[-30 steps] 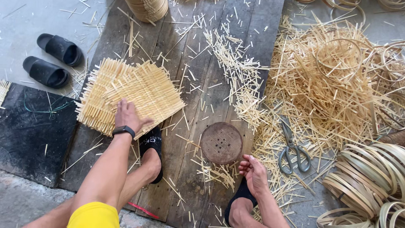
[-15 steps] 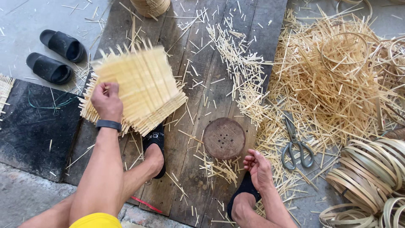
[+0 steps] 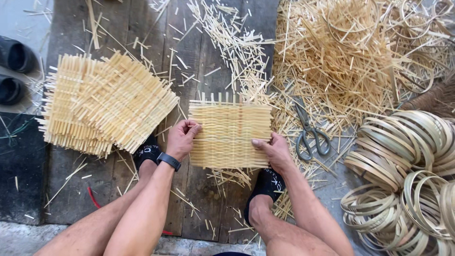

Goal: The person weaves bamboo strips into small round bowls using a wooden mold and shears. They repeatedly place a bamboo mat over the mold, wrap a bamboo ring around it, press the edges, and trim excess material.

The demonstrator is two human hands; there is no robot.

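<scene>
Two hands hold one square woven bamboo mat [image 3: 231, 136] by its opposite edges, just above the plank floor [image 3: 208, 199] and between the person's feet. Head view: the left hand [image 3: 181, 139] pinches the mat's left edge, fingers curled over the top and thumb apparently beneath; the right hand [image 3: 271, 149] grips the right edge with the thumb laid flat on the weave. The mat lies roughly level, its loose strip ends sticking out along the far side. To the left, well apart from it, a stack of similar mats [image 3: 104, 104] rests on the floor. To the right lie scissors [image 3: 310, 132] beside a heap of bamboo offcuts [image 3: 350, 61], and nearer the person a pile of coiled bamboo hoops [image 3: 407, 170].

Judged from this, the step in hand is presenting or squaring a single mat taken apart from the stack; the next move would call for keeping both edges gripped evenly so the weave does not slip or loosen.

Hidden or unclear: whatever lies beneath the mat, most of both hands' fingers under its edges, and the dark sandals [image 3: 13, 71] cut off at the left border. The hoop pile runs off the right and lower edges.
</scene>
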